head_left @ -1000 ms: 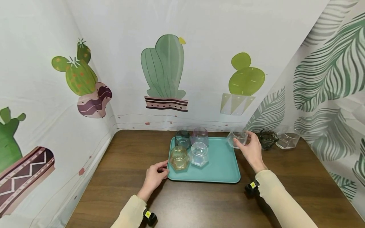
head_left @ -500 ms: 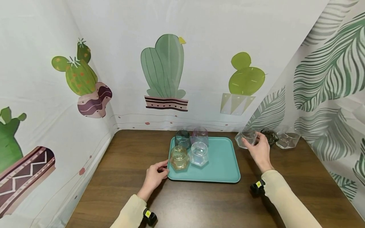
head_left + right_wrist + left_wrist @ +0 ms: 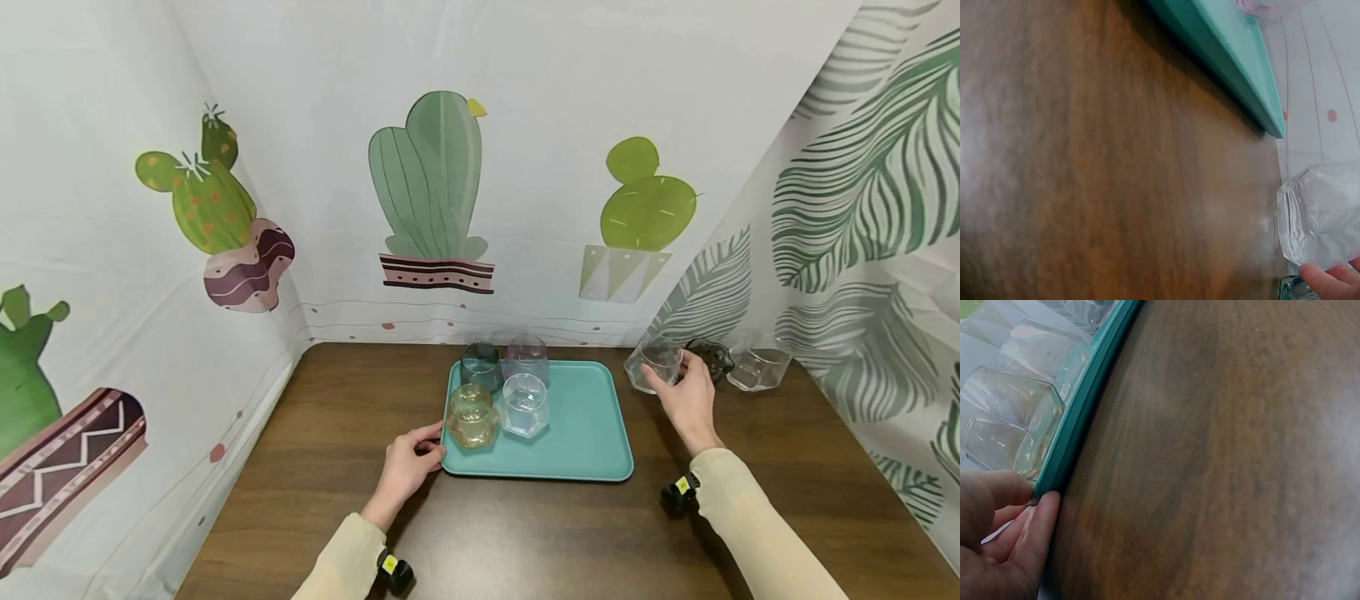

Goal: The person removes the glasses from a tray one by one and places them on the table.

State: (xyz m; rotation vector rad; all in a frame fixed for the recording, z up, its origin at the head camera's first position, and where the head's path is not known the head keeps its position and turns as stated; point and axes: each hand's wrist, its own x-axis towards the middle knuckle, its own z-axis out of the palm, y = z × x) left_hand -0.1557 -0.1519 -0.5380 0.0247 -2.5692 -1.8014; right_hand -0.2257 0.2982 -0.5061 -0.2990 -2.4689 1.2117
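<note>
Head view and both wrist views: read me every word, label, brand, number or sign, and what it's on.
None can be read.
Yellow patch on the left wrist's black device: any mark is too small to read.
Yellow patch on the right wrist's black device: same.
No lettering made out on tray, glasses or backdrop.

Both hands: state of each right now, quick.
Left hand: pinching the rim of the teal tray near its near left corner.
Right hand: holding a clear glass off the tray's right side.
</note>
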